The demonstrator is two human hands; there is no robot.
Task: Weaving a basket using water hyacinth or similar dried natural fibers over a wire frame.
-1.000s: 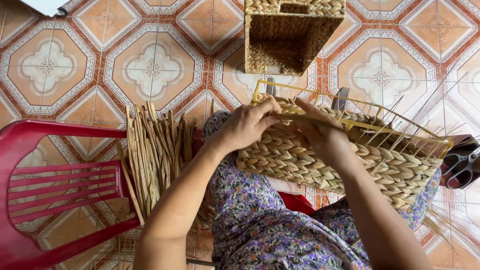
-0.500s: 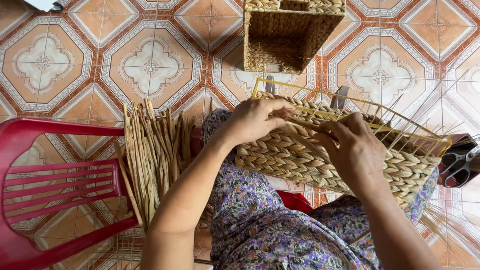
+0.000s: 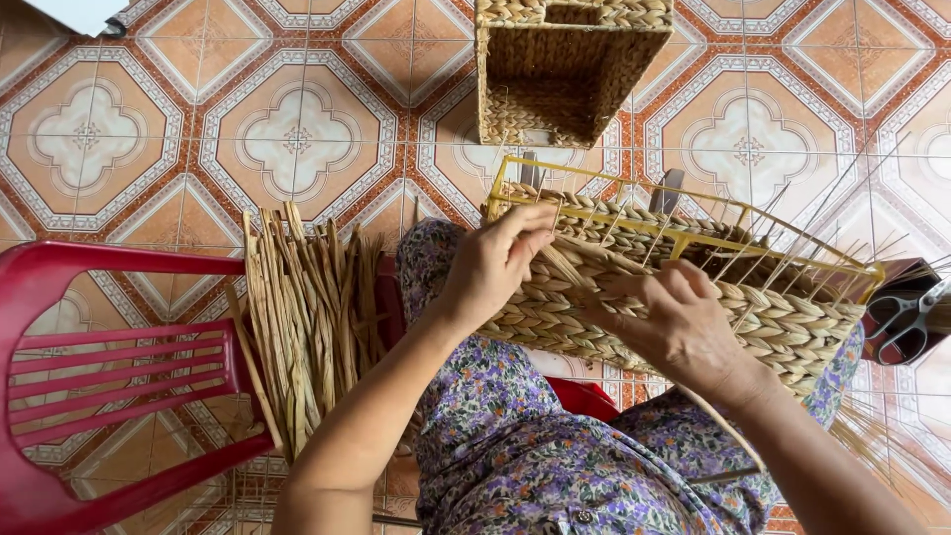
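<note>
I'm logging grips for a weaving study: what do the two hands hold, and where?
Both grip the half-woven straw basket on its yellow wire frame: left hand at the top rim, right hand on the braided side wall, pinching a strand.

The half-woven basket (image 3: 693,297) rests on the person's lap; finished basket (image 3: 565,69) beyond it, reed bundle (image 3: 307,317) and plastic chair (image 3: 99,376) to its left, scissors (image 3: 916,312) to its right.

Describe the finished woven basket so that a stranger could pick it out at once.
Start at the half-woven basket on the person's lap, the one with a yellow wire frame and both hands on it. Look straight past it to the tiled floor at the top of the view. The finished basket lies there on its side, fully braided, with no bare wires.
</note>
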